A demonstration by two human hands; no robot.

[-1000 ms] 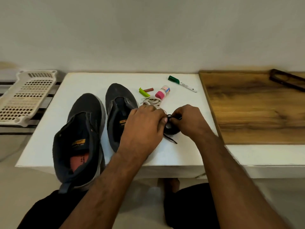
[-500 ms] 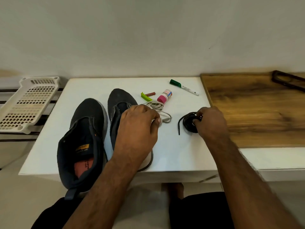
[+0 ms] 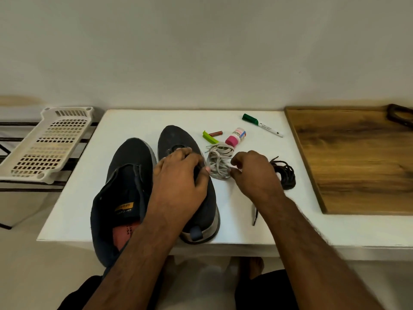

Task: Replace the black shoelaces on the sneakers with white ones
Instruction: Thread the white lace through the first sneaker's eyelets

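The left hand [image 3: 178, 175] rests on top of the right sneaker [image 3: 190, 198], fingers curled over its tongue area, apparently to pin the shoe down and keep the eyelet rows in reach for threading; whether its grip actually closes on the upper cannot be told, since the fingertips are hidden against the dark fabric. The right hand [image 3: 254, 173] sits just beside the white laces [image 3: 220, 163], fingers bent toward the bundle with the tips at its edge, so the likely step is picking up a lace; its grip looks part-closed, but it is unclear whether it pinches a strand yet. The black laces [image 3: 285, 173] lie coiled on the desk [image 3: 134, 119] to the right of that hand, near the wooden board [image 3: 357, 157], set aside and out of the working area, which suggests at least some of the removal is done; a loose dark strand [image 3: 254, 214] lies by the right forearm. The white laces are a loose, greyish-white tangle with several loops and free ends, so an end would need finding before threading. Both sneakers are dark with pale soles, toes pointing away, side by side; the left sneaker [image 3: 123, 186] overhangs the near desk edge and shows a pink insole and a yellow tongue label. No lace is visible on either shoe, though the hand covers much of the right one. Behind the laces lie a green marker [image 3: 261, 124], a pink-capped bottle [image 3: 235, 137] and a green clip [image 3: 210, 137].
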